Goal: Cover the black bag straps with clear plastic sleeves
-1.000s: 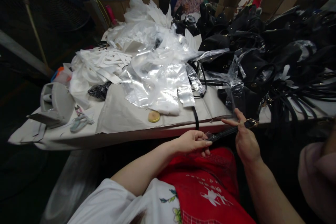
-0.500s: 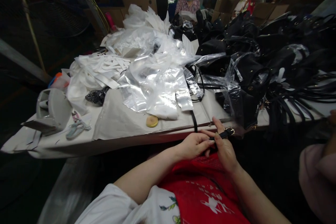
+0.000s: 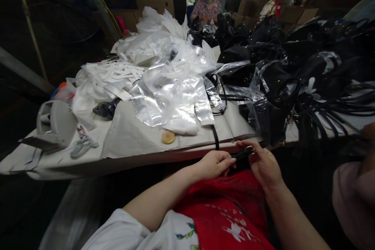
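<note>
I'm pinching a narrow black leather strap (image 3: 240,154) with gold metal buckle between my left hand (image 3: 215,164) and right hand (image 3: 263,163), both gripping it.

The black strap (image 3: 241,153) vanishes inside the left hand (image 3: 215,164) and behind the right hand (image 3: 263,164), so its length stays unknown. At right, a pink sleeve (image 3: 356,199) is cut by the frame's edge. The black bags (image 3: 293,66) merge into darkness at upper right.
</note>
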`<state>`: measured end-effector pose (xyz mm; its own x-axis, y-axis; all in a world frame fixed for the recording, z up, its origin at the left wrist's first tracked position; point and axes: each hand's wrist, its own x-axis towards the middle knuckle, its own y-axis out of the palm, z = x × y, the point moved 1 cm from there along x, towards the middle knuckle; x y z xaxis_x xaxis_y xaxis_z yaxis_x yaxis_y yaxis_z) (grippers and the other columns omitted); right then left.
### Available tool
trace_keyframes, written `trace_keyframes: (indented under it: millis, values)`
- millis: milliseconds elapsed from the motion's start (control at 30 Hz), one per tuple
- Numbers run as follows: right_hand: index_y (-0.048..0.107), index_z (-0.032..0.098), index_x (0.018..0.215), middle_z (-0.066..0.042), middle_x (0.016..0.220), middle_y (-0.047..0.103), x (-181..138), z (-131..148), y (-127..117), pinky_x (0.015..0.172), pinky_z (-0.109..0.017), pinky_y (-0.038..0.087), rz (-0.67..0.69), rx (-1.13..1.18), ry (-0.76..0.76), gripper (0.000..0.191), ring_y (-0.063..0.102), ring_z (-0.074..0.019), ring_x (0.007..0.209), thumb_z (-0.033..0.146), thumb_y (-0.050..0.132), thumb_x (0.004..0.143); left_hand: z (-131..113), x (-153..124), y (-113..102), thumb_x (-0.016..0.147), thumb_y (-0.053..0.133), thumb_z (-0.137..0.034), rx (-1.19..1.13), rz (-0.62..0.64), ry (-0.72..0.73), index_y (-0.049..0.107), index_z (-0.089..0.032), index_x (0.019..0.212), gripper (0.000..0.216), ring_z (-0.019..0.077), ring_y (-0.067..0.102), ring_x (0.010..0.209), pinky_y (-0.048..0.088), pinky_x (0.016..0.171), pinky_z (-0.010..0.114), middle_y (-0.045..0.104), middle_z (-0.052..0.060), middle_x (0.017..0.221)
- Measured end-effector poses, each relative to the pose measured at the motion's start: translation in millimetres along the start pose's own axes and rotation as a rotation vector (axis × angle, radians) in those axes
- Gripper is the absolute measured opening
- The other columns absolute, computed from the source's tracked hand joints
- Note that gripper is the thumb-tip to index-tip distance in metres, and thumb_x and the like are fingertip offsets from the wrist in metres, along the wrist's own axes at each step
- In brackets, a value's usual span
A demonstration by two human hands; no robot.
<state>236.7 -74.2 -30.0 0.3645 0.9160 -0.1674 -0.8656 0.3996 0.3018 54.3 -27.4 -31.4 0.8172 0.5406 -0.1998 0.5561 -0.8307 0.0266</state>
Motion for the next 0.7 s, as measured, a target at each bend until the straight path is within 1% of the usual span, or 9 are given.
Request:
trace_keyframes:
  millis: [100,200,267,333,367,433,500,600,700]
  values:
    - [0.079,0.019,0.094,-0.01,0.098,0.077,-8.4,0.4,11.5,0.091,-0.035,0.055,0.094,-0.096,0.023,0.04,0.072,-0.0242,0.094,0.055,0.062,0.089,1.3,4.4,1.9,0.092,0.048,-0.056,0.007,-0.073,0.004,0.061,-0.014,0.079,0.046,0.0076,0.043,0.047,0.033,0.049,0.02,0.053,-0.004,0.054]
    - [0.078,0.019,0.099,-0.01,0.099,0.077,-12.9,5.8,13.1,0.085,-0.032,0.056,0.148,-0.207,0.042,0.043,0.072,-0.0229,0.091,0.056,0.06,0.09,8.3,5.1,2.3,0.087,0.057,-0.058,-0.102,-0.09,0.005,0.062,-0.013,0.082,0.045,0.007,0.043,0.048,0.034,0.05,0.02,0.054,-0.004,0.057]
    - [0.078,0.02,0.098,-0.009,0.098,0.077,-12.3,15.0,8.9,0.08,-0.029,0.057,0.089,-0.185,0.019,0.04,0.072,-0.0205,0.086,0.056,0.063,0.088,13.4,2.7,-0.1,0.076,0.074,-0.053,-0.236,-0.058,0.033,0.064,-0.013,0.092,0.044,0.0076,0.052,0.06,0.041,0.06,0.02,0.061,-0.002,0.071]
    - [0.078,0.02,0.094,-0.007,0.094,0.078,-9.2,26.7,2.5,0.076,-0.027,0.057,-0.016,-0.103,-0.026,0.04,0.072,-0.018,0.079,0.057,0.065,0.086,17.3,-1.6,-4.7,0.063,0.087,-0.044,-0.346,0.005,0.045,0.065,-0.013,0.102,0.055,0.0117,0.06,0.078,0.046,0.076,0.024,0.066,0.004,0.091]
    - [0.078,0.019,0.092,-0.007,0.092,0.078,-7.1,32.3,-0.9,0.075,-0.026,0.057,-0.062,-0.067,-0.046,0.041,0.072,-0.0173,0.077,0.058,0.065,0.085,19.0,-4.0,-7.2,0.06,0.089,-0.043,-0.376,0.051,0.032,0.065,-0.013,0.105,0.059,0.0139,0.061,0.086,0.047,0.082,0.026,0.067,0.006,0.097]
    - [0.078,0.018,0.09,-0.008,0.089,0.078,-2.9,41.1,-7.4,0.074,-0.025,0.058,-0.127,-0.038,-0.067,0.043,0.073,-0.017,0.074,0.059,0.067,0.084,21.8,-8.4,-11.1,0.066,0.085,-0.049,-0.398,0.148,-0.02,0.068,-0.012,0.104,0.056,0.0151,0.062,0.087,0.047,0.085,0.028,0.068,0.008,0.097]
    - [0.078,0.017,0.088,-0.009,0.087,0.078,0.2,45.9,-12.5,0.073,-0.026,0.058,-0.168,-0.043,-0.076,0.043,0.073,-0.0176,0.074,0.058,0.068,0.083,24.2,-11.2,-12.3,0.075,0.074,-0.058,-0.397,0.196,-0.059,0.069,-0.01,0.102,0.055,0.0138,0.061,0.08,0.047,0.081,0.027,0.069,0.008,0.09]
    - [0.077,0.017,0.088,-0.009,0.087,0.078,1.1,47.4,-16.4,0.071,-0.027,0.058,-0.191,-0.064,-0.079,0.042,0.073,-0.0178,0.071,0.057,0.067,0.084,25.3,-12.3,-9.2,0.083,0.058,-0.069,-0.366,0.208,-0.08,0.067,-0.01,0.109,0.065,0.0152,0.063,0.078,0.048,0.074,0.026,0.07,0.01,0.092]
    - [0.078,0.017,0.088,-0.009,0.087,0.078,-1.6,46.0,-15.1,0.071,-0.028,0.058,-0.171,-0.099,-0.072,0.042,0.072,-0.0176,0.07,0.057,0.066,0.085,20.4,-11.1,-6.1,0.089,0.044,-0.071,-0.235,0.196,-0.028,0.064,-0.01,0.116,0.07,0.0191,0.064,0.087,0.049,0.079,0.029,0.07,0.012,0.099]
